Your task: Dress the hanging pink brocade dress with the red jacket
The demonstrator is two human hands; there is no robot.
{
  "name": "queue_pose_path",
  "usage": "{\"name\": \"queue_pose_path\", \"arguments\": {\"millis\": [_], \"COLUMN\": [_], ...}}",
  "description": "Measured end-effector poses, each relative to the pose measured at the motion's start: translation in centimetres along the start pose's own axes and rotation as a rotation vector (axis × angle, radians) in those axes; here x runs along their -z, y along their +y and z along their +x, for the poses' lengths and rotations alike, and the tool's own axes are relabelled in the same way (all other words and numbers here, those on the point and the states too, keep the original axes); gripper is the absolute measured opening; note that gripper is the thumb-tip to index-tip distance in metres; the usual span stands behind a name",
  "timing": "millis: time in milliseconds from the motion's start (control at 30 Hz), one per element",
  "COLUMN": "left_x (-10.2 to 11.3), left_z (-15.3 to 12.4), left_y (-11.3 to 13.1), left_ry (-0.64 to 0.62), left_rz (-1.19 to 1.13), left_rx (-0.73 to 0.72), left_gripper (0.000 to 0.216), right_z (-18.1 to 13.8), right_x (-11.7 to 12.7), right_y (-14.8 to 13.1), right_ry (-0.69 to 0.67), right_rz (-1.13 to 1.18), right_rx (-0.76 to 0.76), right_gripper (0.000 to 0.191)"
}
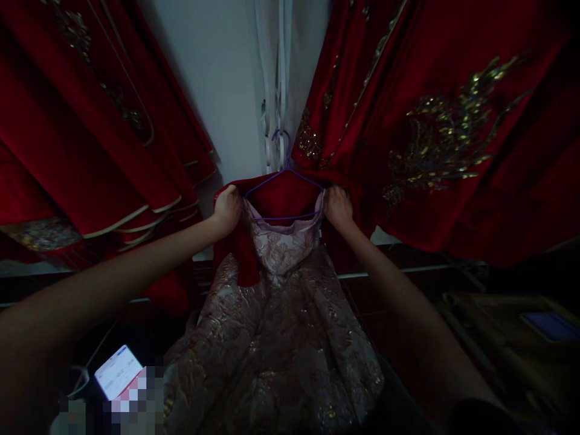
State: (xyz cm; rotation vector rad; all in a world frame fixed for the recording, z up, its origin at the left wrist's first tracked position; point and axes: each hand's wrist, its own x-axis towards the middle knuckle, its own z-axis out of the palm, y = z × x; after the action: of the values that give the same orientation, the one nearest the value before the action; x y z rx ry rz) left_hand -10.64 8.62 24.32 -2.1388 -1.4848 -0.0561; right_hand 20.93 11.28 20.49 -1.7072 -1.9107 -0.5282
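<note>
A pale pink brocade dress (276,338) hangs in front of me on a purple wire hanger (283,175), whose hook sits against a white post. A red garment (281,196) is draped around the hanger's shoulders. My left hand (228,208) is closed on the left shoulder of that red garment. My right hand (338,206) is closed on its right shoulder. Both arms reach forward at about the same height.
Red gowns with gold embroidery hang at the left (90,121) and right (453,133). A white wall (217,78) stands behind. A lit phone screen (118,371) lies at the lower left. A dark wooden piece (498,338) is at the lower right.
</note>
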Motion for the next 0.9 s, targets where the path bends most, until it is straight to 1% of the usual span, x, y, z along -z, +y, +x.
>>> {"name": "queue_pose_path", "arguments": {"millis": [100, 167, 233, 300, 400, 533, 600, 667, 700, 767, 900], "left_x": [1.2, 1.7, 2.0, 1.8, 1.3, 0.5, -0.2, -1.2, -1.8, -2.8, -3.9], "left_z": [-1.5, -2.3, -2.6, -2.4, -1.4, -0.3, -0.1, -0.1, -0.2, -0.3, -0.4], "left_y": [-1.0, -2.2, -3.6, -4.8, -5.6, -5.3, -5.2, -5.5, -5.7, -6.1, -6.5], "left_ry": [0.021, 0.053, 0.070, 0.061, 0.019, -0.114, -0.185, -0.234, -0.245, -0.235, -0.158], "left_rz": [0.070, 0.093, 0.077, 0.037, -0.064, -0.189, -0.254, -0.327, -0.365, -0.422, -0.458], "left_rx": [-0.111, -0.190, -0.252, -0.292, -0.303, -0.322, -0.298, -0.237, -0.207, -0.172, -0.116], "left_gripper": [0.031, 0.030, 0.030, 0.031, 0.032, 0.031, 0.035, 0.042, 0.043, 0.041, 0.033], "right_z": [-1.5, -2.2, -2.2, -1.4, 1.2, 5.2, 6.5, 7.1, 7.2, 7.0, 5.8], "right_x": [2.6, 4.6, 6.4, 7.9, 9.1, 9.8, 9.8, 9.5, 9.4, 9.3, 9.7], "right_y": [0.4, 1.0, 1.5, 2.1, 2.4, 2.0, 1.6, 1.3, 1.4, 2.0, 4.9], "right_ry": [-0.036, -0.083, -0.149, -0.238, -0.431, -0.744, -0.904, -1.036, -1.070, -1.080, -1.027], "right_rz": [-0.029, -0.047, -0.068, -0.090, -0.106, -0.098, -0.138, -0.188, -0.190, -0.133, 0.144], "right_rx": [0.072, 0.119, 0.140, 0.142, 0.135, 0.084, 0.008, -0.088, -0.114, -0.097, 0.058], "right_gripper": [0.036, 0.033, 0.035, 0.041, 0.045, 0.035, 0.039, 0.049, 0.053, 0.058, 0.053]}}
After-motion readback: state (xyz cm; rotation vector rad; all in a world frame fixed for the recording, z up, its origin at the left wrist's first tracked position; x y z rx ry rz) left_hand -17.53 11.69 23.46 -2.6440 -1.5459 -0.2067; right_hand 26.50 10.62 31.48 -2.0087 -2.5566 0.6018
